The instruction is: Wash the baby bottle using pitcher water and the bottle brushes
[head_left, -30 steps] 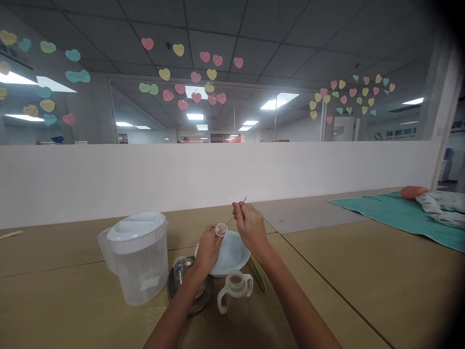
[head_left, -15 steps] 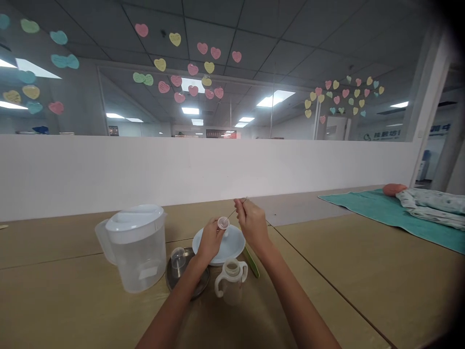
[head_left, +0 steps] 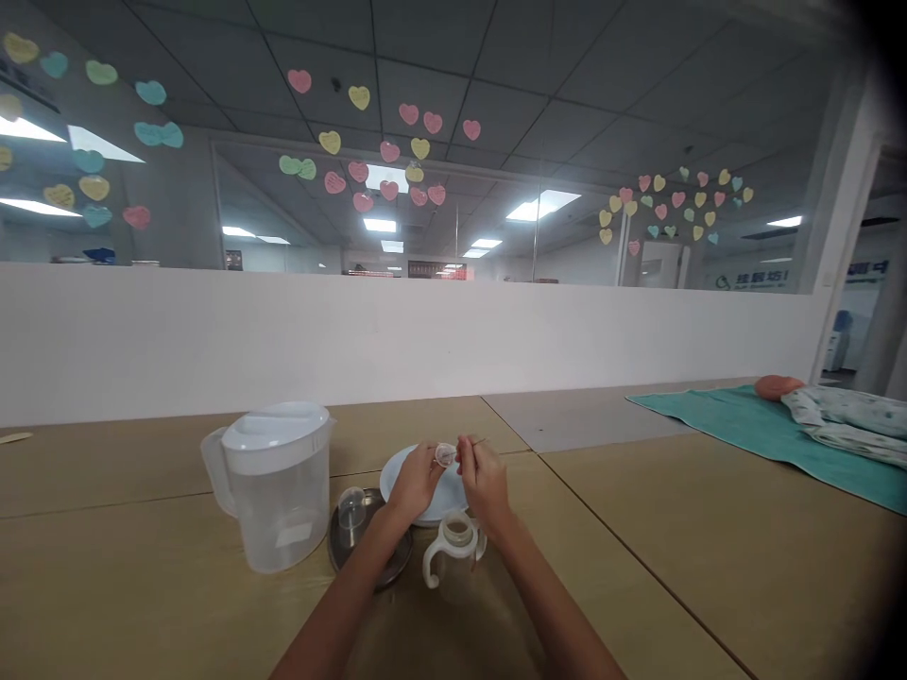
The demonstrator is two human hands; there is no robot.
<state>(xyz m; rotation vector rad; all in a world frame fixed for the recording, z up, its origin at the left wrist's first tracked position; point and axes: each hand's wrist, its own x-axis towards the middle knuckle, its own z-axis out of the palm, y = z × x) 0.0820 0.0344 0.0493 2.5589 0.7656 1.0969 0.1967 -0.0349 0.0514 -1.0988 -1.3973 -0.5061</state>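
My left hand point(head_left: 413, 482) is closed around a small, pale baby bottle nipple point(head_left: 445, 455) in its round collar, the open side turned toward me. My right hand point(head_left: 486, 484) pinches a thin stick point(head_left: 482, 441), with its inner end at the nipple's opening. Both hands are close together over a pale blue bowl point(head_left: 397, 467). Below them stands an uncapped clear baby bottle point(head_left: 453, 557) with two white handles. A clear cap point(head_left: 351, 510) sits on a round metal tray point(head_left: 340, 557), partly covered by my left forearm.
A clear pitcher point(head_left: 283, 510) with a white lid stands left of the tray. At right, a teal towel point(head_left: 701, 416) bears folded patterned cloth point(head_left: 850, 420) and an orange-pink rounded object point(head_left: 778, 386). A white wall point(head_left: 397, 340) runs behind the table.
My right hand has come down and in toward the nipple, so less of the stick shows between my hands. A green strip right of the bowl is now hidden. The view has shifted slightly.
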